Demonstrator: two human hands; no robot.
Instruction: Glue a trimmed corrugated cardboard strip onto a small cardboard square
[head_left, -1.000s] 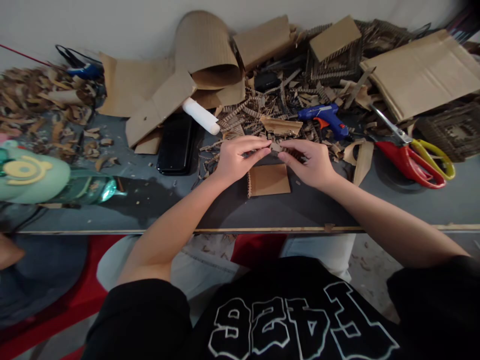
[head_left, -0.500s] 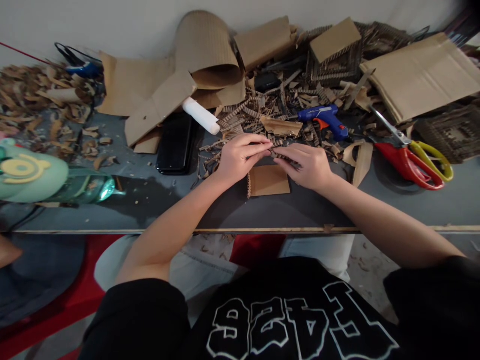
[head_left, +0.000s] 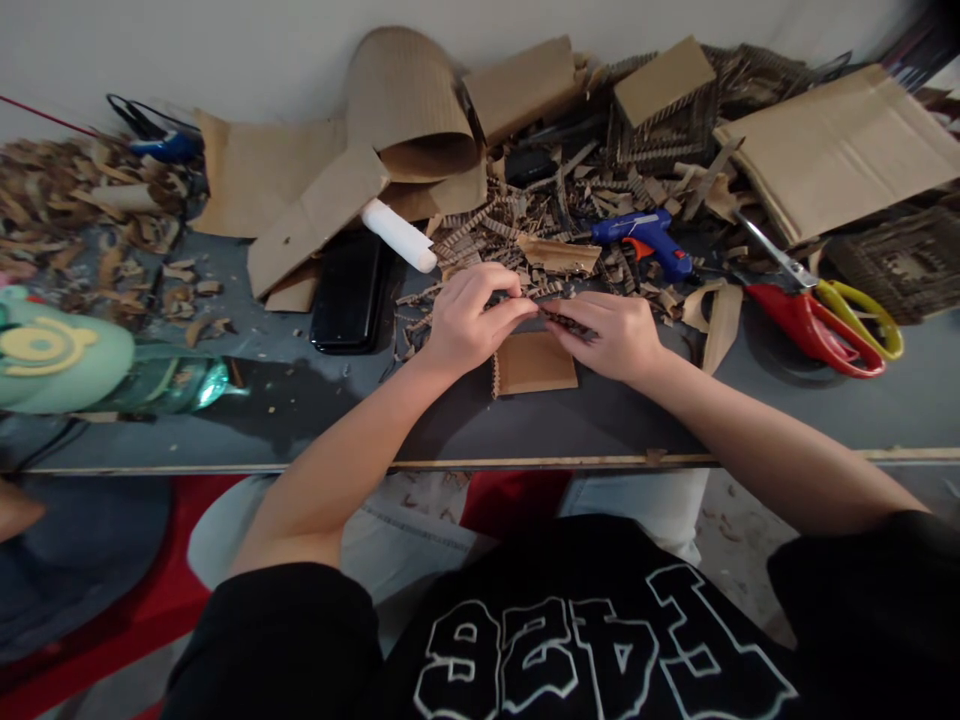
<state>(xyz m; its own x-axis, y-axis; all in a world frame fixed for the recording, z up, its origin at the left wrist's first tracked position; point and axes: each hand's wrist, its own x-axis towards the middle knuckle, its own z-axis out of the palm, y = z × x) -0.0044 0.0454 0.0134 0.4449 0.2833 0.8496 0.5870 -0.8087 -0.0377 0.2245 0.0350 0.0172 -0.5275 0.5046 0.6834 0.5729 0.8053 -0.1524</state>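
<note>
My left hand (head_left: 480, 315) and my right hand (head_left: 606, 332) meet fingertip to fingertip over the table. Both are closed, pinching a thin corrugated cardboard strip (head_left: 571, 322) between them. Most of the strip is hidden by my fingers and runs into the right hand. Just below the hands lies a small rectangular piece of cardboard (head_left: 536, 364), flat on the table, with a ridged strip standing along its left edge. Behind the hands spreads a heap of loose corrugated strips (head_left: 517, 222).
A blue glue gun (head_left: 651, 238) lies right of the heap, and scissors (head_left: 817, 300) with red and yellow handles lie farther right. To the left are a white roll (head_left: 399, 235), a black phone (head_left: 346, 292) and a green bottle (head_left: 112, 360). Cardboard sheets (head_left: 844, 150) stand behind.
The left fingers have bent more and shifted slightly left along the strip. My right hand keeps its grip nearly in place. The whole view has shifted a little.
</note>
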